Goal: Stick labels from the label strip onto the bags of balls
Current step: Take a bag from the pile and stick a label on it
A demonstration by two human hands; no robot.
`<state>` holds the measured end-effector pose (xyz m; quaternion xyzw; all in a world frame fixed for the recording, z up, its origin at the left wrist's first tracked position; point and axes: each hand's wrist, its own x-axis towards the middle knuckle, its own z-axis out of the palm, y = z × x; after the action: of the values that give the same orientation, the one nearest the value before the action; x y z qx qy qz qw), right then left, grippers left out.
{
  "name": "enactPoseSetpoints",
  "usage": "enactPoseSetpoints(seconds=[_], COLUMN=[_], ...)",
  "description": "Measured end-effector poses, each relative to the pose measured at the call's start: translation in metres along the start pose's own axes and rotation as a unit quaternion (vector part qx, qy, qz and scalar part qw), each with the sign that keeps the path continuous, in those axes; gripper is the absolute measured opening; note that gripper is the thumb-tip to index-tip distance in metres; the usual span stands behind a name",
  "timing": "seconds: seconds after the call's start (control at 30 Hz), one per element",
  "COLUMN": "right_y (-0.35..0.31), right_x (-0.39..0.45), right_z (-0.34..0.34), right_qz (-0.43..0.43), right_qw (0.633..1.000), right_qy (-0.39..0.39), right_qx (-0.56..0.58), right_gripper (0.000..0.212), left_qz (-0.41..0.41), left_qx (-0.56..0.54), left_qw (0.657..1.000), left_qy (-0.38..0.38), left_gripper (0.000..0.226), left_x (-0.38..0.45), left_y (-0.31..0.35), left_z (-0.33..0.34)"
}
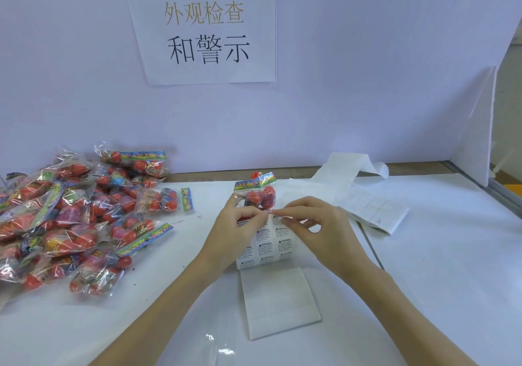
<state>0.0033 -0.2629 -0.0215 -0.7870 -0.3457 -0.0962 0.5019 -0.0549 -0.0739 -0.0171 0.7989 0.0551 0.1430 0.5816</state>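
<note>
Nearest me: bare backing tail of label strip, flat on white table at 6 o'clock. My left hand and right hand meet fingertip to fingertip above it at centre, both pinching strip's top edge, printed warning labels below fingers. Just behind hands, 12 o'clock, single bag of balls, red balls inside. At 9 o'clock, heap of bags. At 2 o'clock, spent backing paper. Paper sign on wall, 12 o'clock.
</note>
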Motion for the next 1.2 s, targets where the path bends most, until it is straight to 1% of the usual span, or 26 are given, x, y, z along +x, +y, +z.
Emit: enactPoseSetpoints(seconds=[0.07, 0.13, 0.23, 0.3, 0.43, 0.57, 0.63, 0.7, 0.8, 0.9, 0.97, 1.03, 1.1, 1.2], right_y=[-0.0007, -0.0007, -0.0008, -0.0003, 0.0009, 0.0023, 0.0021, 0.0016, 0.0016, 0.0013, 0.0013, 0.0019, 0.0026, 0.0033], right_x=[-0.0003, -0.0001, 0.0, -0.0011, -0.0023, -0.0019, -0.0018, -0.0013, -0.0008, -0.0007, -0.0004, 0.0014, 0.0023, 0.0021], right_z=[-0.0007, -0.0016, -0.0014, 0.0, 0.0005, -0.0012, 0.0, 0.001, 0.0015, 0.0017, 0.0027, 0.0023, 0.001, 0.0003], right_qz=[-0.011, 0.0, 0.02, 0.007, -0.01, -0.035, -0.034, -0.012, 0.003, 0.014, 0.049, 0.107, 0.154, 0.171], right_qw=[1.0, 1.0, 1.0, 1.0, 1.0, 0.999, 0.999, 1.0, 1.0, 1.0, 0.998, 0.99, 0.979, 0.975], right_qy=[0.01, 0.004, -0.007, -0.014, -0.019, -0.013, -0.012, -0.015, -0.02, -0.024, -0.029, -0.036, -0.047, -0.052], right_qx=[-0.001, 0.006, 0.02, 0.012, -0.011, -0.018, -0.02, -0.006, -0.002, 0.003, 0.03, 0.082, 0.128, 0.13], right_gripper=[0.024, 0.022, 0.027, 0.033, 0.029, 0.024, 0.026, 0.032, 0.027, 0.024, 0.015, 0.006, 0.009, 0.012], left_qz=[-0.002, -0.007, -0.008, -0.002, 0.004, -0.008, -0.008, 0.005, 0.032, 0.05, 0.057, 0.071, 0.078, 0.074], left_qx=[0.0, -0.001, -0.003, -0.005, 0.003, 0.004, 0.012, 0.02, 0.036, 0.049, 0.05, 0.063, 0.077, 0.083], left_qw=[1.0, 1.0, 1.0, 1.0, 1.0, 1.0, 1.0, 1.0, 0.999, 0.997, 0.997, 0.995, 0.994, 0.994], left_qy=[0.0, 0.002, 0.001, 0.001, 0.0, 0.009, 0.01, 0.005, -0.012, -0.012, -0.013, -0.015, -0.015, -0.024], left_gripper=[0.019, 0.019, 0.02, 0.02, 0.021, 0.02, 0.019, 0.02, 0.017, 0.016, 0.017, 0.017, 0.017, 0.018], left_x=[0.0002, 0.0002, 0.0003, 0.0003, -0.0007, 0.0009, 0.0016, 0.0012, -0.0012, -0.0036, -0.0052, -0.0059, -0.0058, -0.0051], left_y=[-0.0005, -0.0008, 0.0, 0.0002, 0.0003, -0.0021, -0.0025, -0.0017, 0.0019, 0.0043, 0.0062, 0.0071, 0.0061, 0.0042], left_z=[0.0004, 0.0005, 0.0007, 0.0008, 0.0007, -0.0004, -0.0002, 0.0001, 0.0008, 0.0016, 0.0024, 0.003, 0.0027, 0.0025])
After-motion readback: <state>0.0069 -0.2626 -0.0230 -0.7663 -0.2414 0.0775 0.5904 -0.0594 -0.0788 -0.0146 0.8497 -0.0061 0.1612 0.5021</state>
